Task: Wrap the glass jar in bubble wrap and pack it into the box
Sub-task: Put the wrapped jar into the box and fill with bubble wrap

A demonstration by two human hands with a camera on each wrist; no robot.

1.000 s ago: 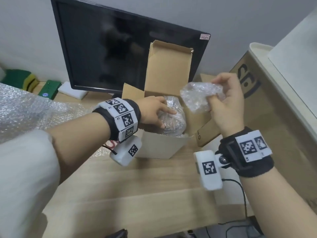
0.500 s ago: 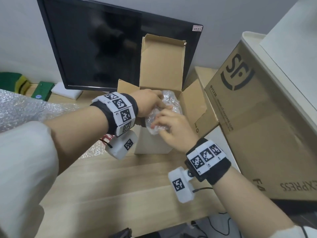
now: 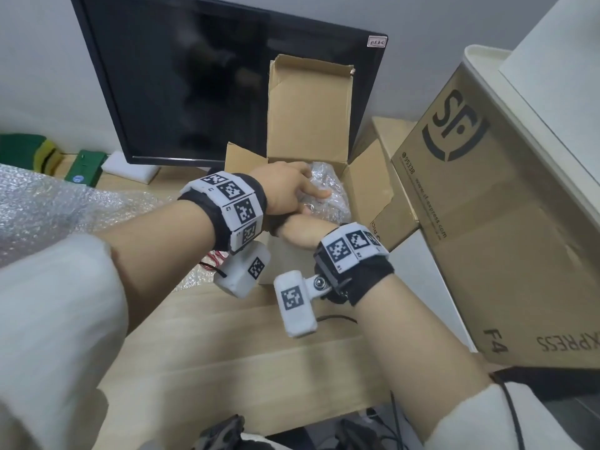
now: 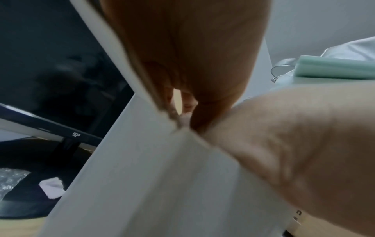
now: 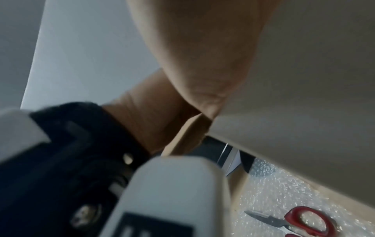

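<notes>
So the bubble-wrapped jar (image 3: 324,193) is already sitting down inside the small open box (image 3: 367,196), and the left hand (image 3: 285,190) lies on top of the bundle with its fingers fairly straight, looks like it's just pinning it so the wrap doesn't spring open. The right hand (image 3: 305,228) comes in just under the left wrist at the box's near edge, probably tucking wrap in beside the jar, but its fingers are hidden, so can't tell how they're set. Scissors (image 5: 294,219) lie on the loose bubble wrap sheet (image 3: 48,203), well out past the left forearm.
</notes>
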